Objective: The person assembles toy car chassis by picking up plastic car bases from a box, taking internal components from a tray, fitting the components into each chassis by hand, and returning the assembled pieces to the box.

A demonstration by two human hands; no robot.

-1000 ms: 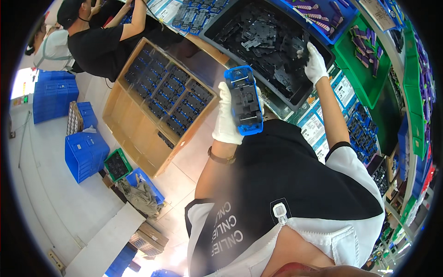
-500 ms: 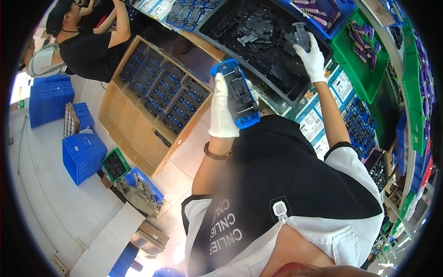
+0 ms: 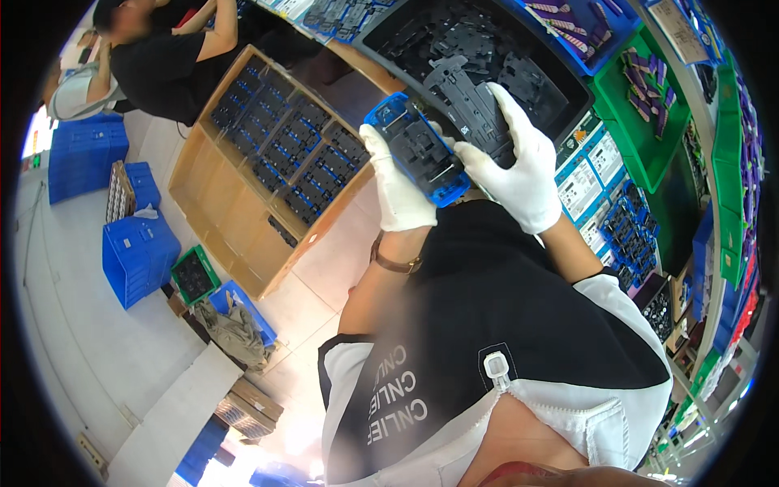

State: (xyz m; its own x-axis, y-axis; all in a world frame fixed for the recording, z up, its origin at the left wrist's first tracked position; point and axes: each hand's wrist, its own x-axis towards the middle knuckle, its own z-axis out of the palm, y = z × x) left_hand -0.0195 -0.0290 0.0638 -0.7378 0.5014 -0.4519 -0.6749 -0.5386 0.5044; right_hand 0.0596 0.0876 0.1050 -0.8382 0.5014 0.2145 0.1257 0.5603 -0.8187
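My left hand (image 3: 399, 187), in a white glove, grips a blue plastic frame (image 3: 417, 148) with dark inserts and holds it up in front of me. My right hand (image 3: 514, 169), also gloved, presses a flat black plastic part (image 3: 471, 104) against the frame's right side. Both hands hover just in front of a large black bin (image 3: 568, 97) filled with several similar black parts.
A wooden crate (image 3: 243, 211) with rows of blue frames stands on the floor at left. Blue crates (image 3: 138, 256) lie further left. Another person (image 3: 154, 57) in black works at upper left. Green (image 3: 649, 122) and blue bins line shelves at right.
My right hand has come back from the black bin with a black part and now meets the blue frame. My left hand stays on the frame.
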